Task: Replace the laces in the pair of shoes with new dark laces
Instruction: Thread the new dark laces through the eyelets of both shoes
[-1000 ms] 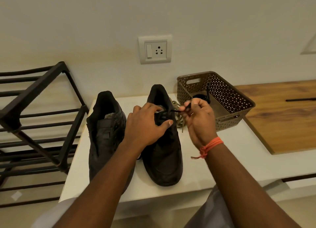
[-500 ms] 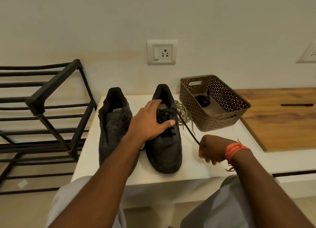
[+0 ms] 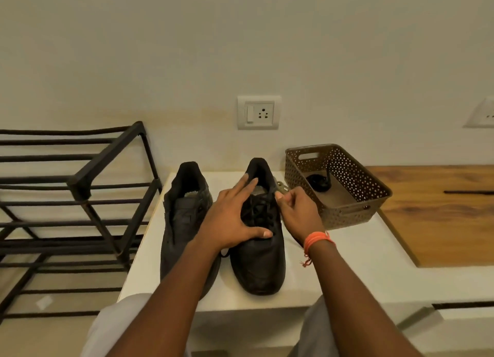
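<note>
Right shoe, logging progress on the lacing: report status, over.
Left hand flat on right shoe, steadying. Right hand pinching dark lace at top eyelets. Left shoe unlaced. Spare lace in basket. Nothing in the way.

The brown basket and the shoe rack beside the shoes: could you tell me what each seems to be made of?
Basket: probably moulded plastic, matte brown, its walls pierced with regular small holes. Shoe rack: seemingly metal, dark painted finish, built from thin straight bars.

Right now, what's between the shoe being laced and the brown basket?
In the head view, the right hand and a pale lace bundle lie between that shoe and the basket.
</note>
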The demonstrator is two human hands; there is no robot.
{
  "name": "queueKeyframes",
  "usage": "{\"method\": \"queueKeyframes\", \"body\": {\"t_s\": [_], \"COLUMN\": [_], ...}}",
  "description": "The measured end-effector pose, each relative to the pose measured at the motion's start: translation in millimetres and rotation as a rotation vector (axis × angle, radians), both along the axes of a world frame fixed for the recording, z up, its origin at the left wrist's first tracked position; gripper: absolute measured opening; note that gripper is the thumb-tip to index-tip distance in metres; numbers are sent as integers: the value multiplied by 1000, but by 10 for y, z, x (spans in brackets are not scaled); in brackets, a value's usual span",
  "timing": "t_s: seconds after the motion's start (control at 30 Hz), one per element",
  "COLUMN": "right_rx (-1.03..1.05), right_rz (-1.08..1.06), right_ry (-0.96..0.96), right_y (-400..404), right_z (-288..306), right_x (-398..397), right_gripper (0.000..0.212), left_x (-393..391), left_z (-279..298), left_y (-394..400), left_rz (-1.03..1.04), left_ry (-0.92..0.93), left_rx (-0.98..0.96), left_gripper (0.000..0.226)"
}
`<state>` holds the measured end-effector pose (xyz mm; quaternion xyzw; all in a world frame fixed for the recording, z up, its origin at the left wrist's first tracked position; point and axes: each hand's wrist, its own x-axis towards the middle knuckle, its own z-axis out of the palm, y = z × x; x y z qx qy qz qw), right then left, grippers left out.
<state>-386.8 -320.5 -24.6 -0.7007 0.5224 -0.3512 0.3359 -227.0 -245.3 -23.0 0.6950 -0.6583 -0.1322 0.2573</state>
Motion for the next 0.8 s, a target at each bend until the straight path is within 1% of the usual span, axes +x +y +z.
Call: {"method": "queueKeyframes", "body": {"t_s": [0.07, 0.17, 0.23, 0.3, 0.37, 0.43, 0.47, 0.5, 0.53, 0.57, 0.6, 0.7, 0.73, 0.8], "right_rx": [-17, -30, -93, -135, -25, 163, 233, 261, 259, 214, 140, -89, -125, -130], "right_rz": [65, 133, 124, 20, -156, -259, -263, -245, -219, -202, -178, -54, -19, -4], "right_ry": [31, 117, 244, 418, 531, 556, 552, 569, 600, 619, 600, 379, 335, 244], "right_y": [-7, -20, -13, -12, -37, -36, -9, 28, 86, 135, 166, 153, 138, 91], "right_z": [-25, -14, -4, -19, -25, -6, -11, 12, 10, 5, -4, -17, -15, -8], "right_x": [18, 24, 22, -20, -153, -331, -390, -417, -405, -367, -316, -106, -34, 60], "right_gripper": [26, 23, 17, 10, 6, 19, 23, 25, 26, 26, 25, 25, 26, 27], "left_x": [1, -7, 2, 6, 10, 6, 7, 3, 0, -4, -9, -15, -14, -16], "left_z": [-9, -14, -17, -23, -18, 0, 4, 16, 20, 24, 27, 9, 0, -11], "left_y": [-45, -55, -39, -25, -19, -26, -18, -20, -13, -10, -4, 17, 26, 22], "left_rz": [-32, 13, 25, 22, 34, 47, 41, 31, 22, 16, 16, 16, 13, 2], "left_ry": [-31, -95, -72, -56, -52, -47, -35, -16, -4, 1, 2, 22, 35, 60], "left_rx": [45, 68, 63, 55, 58, 56, 53, 41, 40, 46, 54, 49, 43, 36], "left_gripper": [119, 118, 115, 111, 110, 108, 107, 105, 104, 104, 104, 103, 103, 103]}}
